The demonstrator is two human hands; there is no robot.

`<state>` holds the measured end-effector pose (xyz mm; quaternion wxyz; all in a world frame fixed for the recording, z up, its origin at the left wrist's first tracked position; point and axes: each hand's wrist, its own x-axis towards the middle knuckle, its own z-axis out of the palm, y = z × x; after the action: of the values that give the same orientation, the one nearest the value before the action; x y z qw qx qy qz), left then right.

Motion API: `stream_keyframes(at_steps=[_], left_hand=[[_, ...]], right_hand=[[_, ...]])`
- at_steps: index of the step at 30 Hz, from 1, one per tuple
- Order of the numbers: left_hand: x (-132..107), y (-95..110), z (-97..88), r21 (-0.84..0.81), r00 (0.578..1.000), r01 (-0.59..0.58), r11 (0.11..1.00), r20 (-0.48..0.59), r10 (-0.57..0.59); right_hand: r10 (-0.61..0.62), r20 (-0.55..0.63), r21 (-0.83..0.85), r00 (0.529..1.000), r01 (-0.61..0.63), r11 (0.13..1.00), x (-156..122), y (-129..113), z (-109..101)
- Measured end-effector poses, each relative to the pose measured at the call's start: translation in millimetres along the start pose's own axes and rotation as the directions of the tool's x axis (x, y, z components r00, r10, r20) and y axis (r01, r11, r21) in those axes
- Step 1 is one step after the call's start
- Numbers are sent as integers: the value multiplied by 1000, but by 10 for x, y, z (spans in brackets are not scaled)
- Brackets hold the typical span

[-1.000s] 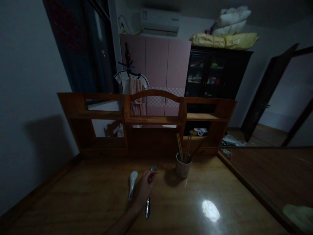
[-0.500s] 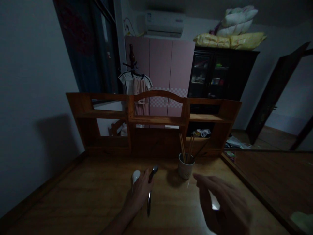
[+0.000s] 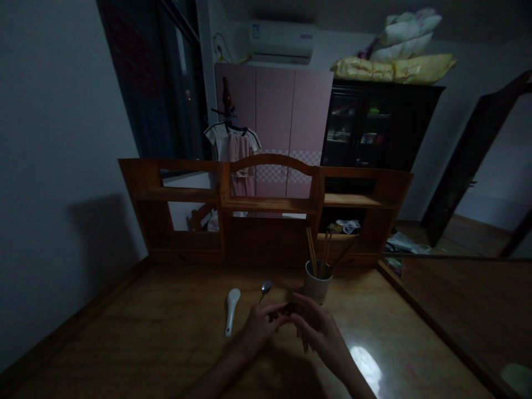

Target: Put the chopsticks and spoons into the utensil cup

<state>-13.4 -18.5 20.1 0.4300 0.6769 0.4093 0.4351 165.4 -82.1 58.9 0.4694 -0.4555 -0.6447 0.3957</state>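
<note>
My left hand [image 3: 260,326] and my right hand [image 3: 318,327] meet above the table, their fingers bent together. Something small and dark seems to be between the fingertips, too dim to make out. Behind my left hand lies a metal spoon [image 3: 266,287], bowl pointing away and its handle mostly hidden. A white soup spoon [image 3: 231,307] rests on the table left of that hand. Just beyond my right hand stands a pale cup [image 3: 316,282] with several chopsticks [image 3: 312,257] in it; the hand partly covers its base.
The wooden table [image 3: 137,332] has a low shelf unit [image 3: 270,206] along its back edge. A raised rim [image 3: 419,313] runs down the right side. Left is a white wall [image 3: 62,138]. A pink wardrobe [image 3: 272,111] and a dark cabinet [image 3: 374,127] stand farther back.
My right hand has moved left and closed in on my left hand. My left hand has shifted right, uncovering the white soup spoon's handle. Both spoons and the cup stay in place.
</note>
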Motion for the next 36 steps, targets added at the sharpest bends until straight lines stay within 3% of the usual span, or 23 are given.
stream_keyframes(at_steps=[3, 6, 9, 11, 14, 16, 18, 21, 24, 28, 30, 36], left_hand=[[-48, 23, 6, -200, 972, 153, 968, 205, -112], [-86, 29, -43, -235, 902, 263, 936, 403, -153], [-113, 25, -40, -275, 864, 298, 914, 485, -136], [-96, 0, -5, -348, 877, 297, 889, 467, -111], [-8, -83, 29, -444, 905, 327, 834, 402, -141], [66, -151, 17, -446, 918, 338, 829, 352, -185], [122, -207, -12, -428, 937, 313, 848, 285, -202], [156, -248, -47, -418, 956, 278, 865, 209, -206], [150, -246, -60, -405, 960, 273, 873, 177, -218], [128, -210, -72, -400, 973, 225, 888, 138, -184], [123, -196, -76, -402, 975, 216, 890, 136, -175], [122, -209, -73, -437, 983, 181, 881, 95, -155]], right_hand=[[1, 101, 58, 995, -7, 998, -22, -110, -48], [-6, 220, 20, 975, 1, 1000, -56, -239, -109], [-16, 245, -32, 969, 24, 999, -55, -354, -182], [0, 192, -15, 981, 3, 1000, -12, -456, -299], [-36, -41, 49, 998, 38, 998, 149, -694, -624], [-122, -257, 26, 959, 133, 991, 322, -869, -886], [-197, -389, -94, 900, 173, 980, 526, -990, -1109], [-288, -410, -299, 865, 171, 939, 820, -1005, -1284], [-361, -349, -439, 864, 190, 878, 1020, -875, -1276], [-400, -326, -496, 857, 205, 844, 1131, -693, -1176], [-398, -370, -484, 839, 192, 854, 1150, -636, -1159], [-426, -557, -469, 712, 154, 870, 1140, -597, -1261]])
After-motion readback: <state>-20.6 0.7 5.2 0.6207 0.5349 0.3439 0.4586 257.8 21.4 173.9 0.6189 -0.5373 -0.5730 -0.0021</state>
